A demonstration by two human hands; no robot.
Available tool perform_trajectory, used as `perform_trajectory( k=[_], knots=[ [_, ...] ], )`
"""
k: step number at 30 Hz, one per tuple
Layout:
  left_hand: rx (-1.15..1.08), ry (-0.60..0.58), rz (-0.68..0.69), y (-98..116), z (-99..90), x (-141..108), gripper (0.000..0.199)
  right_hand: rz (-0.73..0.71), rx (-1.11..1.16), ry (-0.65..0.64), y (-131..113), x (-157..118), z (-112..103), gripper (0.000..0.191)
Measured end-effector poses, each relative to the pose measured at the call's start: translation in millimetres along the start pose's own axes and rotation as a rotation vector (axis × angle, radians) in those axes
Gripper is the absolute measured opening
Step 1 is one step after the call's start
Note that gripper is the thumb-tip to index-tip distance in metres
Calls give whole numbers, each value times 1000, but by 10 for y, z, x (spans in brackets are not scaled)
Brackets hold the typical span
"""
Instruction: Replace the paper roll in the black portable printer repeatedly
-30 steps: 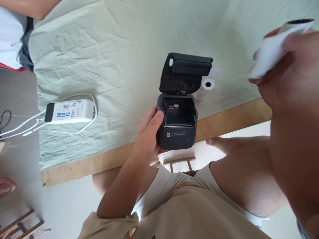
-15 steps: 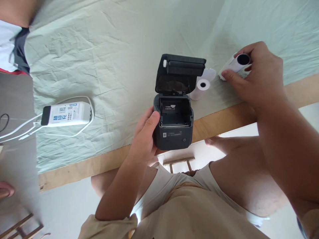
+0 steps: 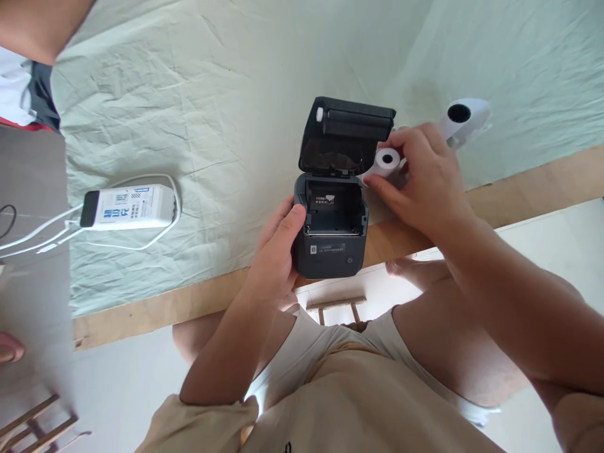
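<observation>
A small dark printer [image 3: 330, 255] with its lid raised is held at its left side by my left hand [image 3: 278, 245]. Its paper compartment shows no roll inside. Just right of the lid, my right hand [image 3: 425, 173] has its thumb and fingers around a small white paper roll [image 3: 385, 162] with a dark core hole. A larger white roll [image 3: 453, 123] with a wide black core stands farther right on the cloth, a loose flap of paper beside it, touched by neither hand as far as I can see.
A white power strip [image 3: 132, 207] with white cables lies on the pale green cloth [image 3: 212, 113] at left. The wooden table edge [image 3: 160, 314] runs in front of me. Another person's arm [image 3: 42, 25] shows at top left. Wooden stools stand below.
My right hand has let go of the larger roll, which now stands at the right, and has moved left to the small roll. My left hand still holds the printer.
</observation>
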State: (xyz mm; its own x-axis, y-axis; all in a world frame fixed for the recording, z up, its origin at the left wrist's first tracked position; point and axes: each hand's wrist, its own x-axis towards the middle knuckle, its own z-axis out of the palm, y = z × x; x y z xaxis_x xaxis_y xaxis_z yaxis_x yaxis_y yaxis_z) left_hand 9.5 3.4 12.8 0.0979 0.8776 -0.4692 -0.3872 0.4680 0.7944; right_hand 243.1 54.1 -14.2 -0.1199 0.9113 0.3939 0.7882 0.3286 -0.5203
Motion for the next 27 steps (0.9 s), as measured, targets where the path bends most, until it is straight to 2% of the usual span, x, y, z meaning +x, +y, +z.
perform_trajectory(
  k=[6,9,14,18,22,25,27],
  knots=[
    [18,36,-64,7,-17,-28,49,-19,60,-107,53,-3,12,35],
    [16,43,-68,22,-2,-36,51,-33,69,-78,64,-27,-6,30],
    [20,32,-38,25,17,-29,46,-34,100,-90,110,-41,1,48],
    [12,26,-32,19,8,-24,43,-40,40,-25,119,-54,3,43],
    [12,-3,-43,11,-15,-20,45,-14,92,-47,130,-54,-1,59],
    [11,1,-45,5,-34,-18,49,-28,48,-36,153,-52,10,51],
    [24,6,-57,3,-43,-17,52,-13,53,-10,177,-57,20,56]
  ],
)
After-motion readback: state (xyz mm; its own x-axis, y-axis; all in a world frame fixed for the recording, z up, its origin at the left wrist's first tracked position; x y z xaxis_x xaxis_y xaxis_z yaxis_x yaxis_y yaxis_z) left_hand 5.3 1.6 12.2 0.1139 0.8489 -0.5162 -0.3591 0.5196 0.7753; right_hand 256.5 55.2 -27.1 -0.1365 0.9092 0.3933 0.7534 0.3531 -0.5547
